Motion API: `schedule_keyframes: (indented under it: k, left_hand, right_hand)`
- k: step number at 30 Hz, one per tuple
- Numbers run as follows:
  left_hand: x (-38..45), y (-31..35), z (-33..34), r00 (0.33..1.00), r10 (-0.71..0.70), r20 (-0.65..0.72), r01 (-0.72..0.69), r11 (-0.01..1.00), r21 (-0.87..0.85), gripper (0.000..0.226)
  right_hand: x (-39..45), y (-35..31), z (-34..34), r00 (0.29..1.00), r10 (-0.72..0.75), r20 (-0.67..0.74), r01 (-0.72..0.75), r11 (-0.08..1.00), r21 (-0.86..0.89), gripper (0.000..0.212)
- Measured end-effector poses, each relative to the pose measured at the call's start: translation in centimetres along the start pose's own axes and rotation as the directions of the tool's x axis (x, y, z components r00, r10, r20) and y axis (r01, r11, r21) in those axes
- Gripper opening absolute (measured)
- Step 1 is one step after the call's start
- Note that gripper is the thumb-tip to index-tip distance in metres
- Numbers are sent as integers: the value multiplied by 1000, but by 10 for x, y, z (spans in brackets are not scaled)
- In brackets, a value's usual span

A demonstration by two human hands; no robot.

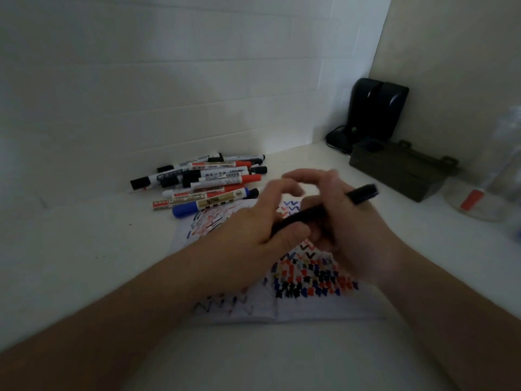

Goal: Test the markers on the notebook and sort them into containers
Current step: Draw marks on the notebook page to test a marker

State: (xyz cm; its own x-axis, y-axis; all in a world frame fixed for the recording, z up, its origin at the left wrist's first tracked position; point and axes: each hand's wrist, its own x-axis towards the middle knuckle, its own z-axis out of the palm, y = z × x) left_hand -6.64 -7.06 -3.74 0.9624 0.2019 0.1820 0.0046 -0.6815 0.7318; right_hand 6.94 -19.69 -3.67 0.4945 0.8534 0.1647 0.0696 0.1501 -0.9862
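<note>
A pile of markers (pixel 203 182) with black, red and blue caps lies on the white counter (pixel 84 249) at the left, near the tiled wall and just beyond the far edge of the open notebook (pixel 310 306). The notebook's pages carry red, blue and black zigzags and blots. Above it the left hand (pixel 253 235) holds the near end of a black marker (pixel 324 210), thumb and curled fingers (pixel 284 190) closed round the barrel. The right hand (pixel 346 221) grips the same marker farther along, fingers wrapped about its middle, so the capped end sticks out to the right and up, clear of the page. Both hands are blurred, so whether the cap is seated fully cannot be told. Further right, a dark green box (pixel 400 170) sits near the corner, with a black device (pixel 377 108) standing behind it against the wall. At the right edge stands a clear container (pixel 485 198) with a red-capped marker (pixel 470 199) inside.
</note>
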Motion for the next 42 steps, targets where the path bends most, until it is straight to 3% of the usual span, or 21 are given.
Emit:
schedule_keyframes:
  k: [4,9,12,14,20,27,37,42]
  left_hand:
    - [1,-10,-8,994,-106,-27,106,994,36,23]
    - [1,-19,4,988,-18,150,-50,900,433,25]
    - [1,-13,8,985,21,172,-109,846,522,37]
    - [1,-14,9,986,15,164,-101,838,536,40]
    - [5,-15,12,988,-23,151,-65,833,550,46]
    - [5,-15,13,989,-37,140,-48,825,563,43]
    - [5,-16,13,990,-34,139,-49,831,554,44]
    - [5,-17,13,990,-37,135,-43,836,547,45]
  right_hand:
    - [1,-28,-46,999,45,3,-45,991,125,39]
    - [-22,-31,-62,977,101,188,-76,988,-134,32]
    - [-49,-6,-58,968,185,167,-135,952,-275,17]
    - [-60,5,-59,978,181,99,-146,947,-286,12]
    - [-61,9,-60,996,-15,-82,-23,897,-442,27]
    - [-62,12,-54,996,35,-85,-72,877,-476,25]
    - [-59,10,-58,975,120,-187,-186,902,-389,25]
    - [-60,11,-56,984,93,-153,-159,843,-514,25]
